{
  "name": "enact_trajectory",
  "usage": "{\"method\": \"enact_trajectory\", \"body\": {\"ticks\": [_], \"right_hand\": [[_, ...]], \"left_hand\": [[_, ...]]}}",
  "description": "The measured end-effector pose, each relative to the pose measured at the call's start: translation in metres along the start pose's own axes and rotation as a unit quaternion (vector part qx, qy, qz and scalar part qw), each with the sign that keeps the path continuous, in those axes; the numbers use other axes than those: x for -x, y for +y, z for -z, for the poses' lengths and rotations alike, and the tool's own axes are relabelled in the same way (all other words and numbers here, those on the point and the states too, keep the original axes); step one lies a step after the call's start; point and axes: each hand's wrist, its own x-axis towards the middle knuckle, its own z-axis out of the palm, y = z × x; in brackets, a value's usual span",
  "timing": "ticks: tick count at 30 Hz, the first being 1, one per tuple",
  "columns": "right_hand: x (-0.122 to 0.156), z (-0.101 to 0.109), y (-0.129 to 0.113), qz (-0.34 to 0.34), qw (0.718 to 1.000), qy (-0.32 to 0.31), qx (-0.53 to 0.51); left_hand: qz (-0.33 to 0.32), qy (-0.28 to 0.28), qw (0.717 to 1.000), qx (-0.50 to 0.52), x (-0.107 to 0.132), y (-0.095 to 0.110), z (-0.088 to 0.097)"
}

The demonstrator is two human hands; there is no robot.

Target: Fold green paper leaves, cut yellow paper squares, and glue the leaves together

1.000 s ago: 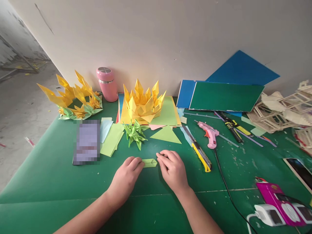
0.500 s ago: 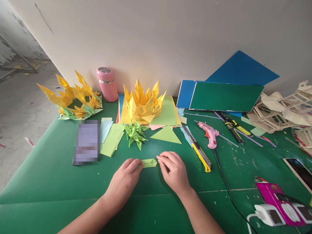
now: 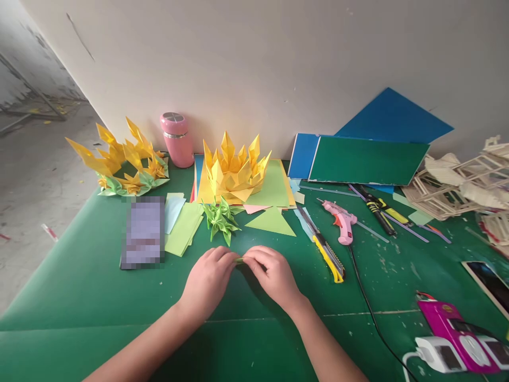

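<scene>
Between my fingertips, a small folded piece of green paper (image 3: 239,260) shows only as a thin sliver; the rest is hidden by my hands. My left hand (image 3: 210,278) pinches one end of it, and my right hand (image 3: 272,273) grips the opposite end with thumb and fingers. Just beyond my hands sit several green folded paper leaves (image 3: 221,220) in a cluster. A green paper triangle (image 3: 272,220) lies flat to their right. Behind them stands a yellow folded paper crown (image 3: 236,170) on a stack of coloured sheets (image 3: 278,183).
At left are a finished-looking yellow and green paper crown (image 3: 131,164), a pink flask (image 3: 177,143) and green paper strips (image 3: 183,231). To the right lie a yellow utility knife (image 3: 328,257), a pink glue gun (image 3: 342,220) with its cord, and a magenta power strip (image 3: 457,329).
My right hand has moved left and now grips the folded green paper. Both hands have come together and lifted slightly, covering most of the piece.
</scene>
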Motion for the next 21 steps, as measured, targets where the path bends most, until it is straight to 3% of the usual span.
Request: {"method": "enact_trajectory", "body": {"ticks": [3,5,9,12,14,21], "right_hand": [[-0.009,0.002,-0.005,-0.120,0.982,0.056,-0.136],[-0.014,0.002,-0.007,-0.168,0.958,0.080,-0.219],[-0.016,0.000,-0.006,-0.183,0.927,0.070,-0.320],[-0.011,-0.002,-0.002,-0.181,0.919,0.047,-0.347],[-0.008,-0.003,0.000,-0.179,0.918,0.039,-0.351],[-0.004,-0.008,0.002,-0.171,0.923,0.041,-0.343]], "left_hand": [[0.103,0.009,0.987,0.122,-0.012,0.005,0.003],[0.169,0.010,0.963,0.211,-0.019,0.009,0.003],[0.245,0.024,0.889,0.387,-0.022,0.015,-0.002],[0.289,-0.016,0.811,0.508,-0.019,0.016,-0.005],[0.305,-0.042,0.783,0.540,-0.017,0.015,-0.006],[0.278,-0.042,0.806,0.521,-0.016,0.011,-0.006]]}}
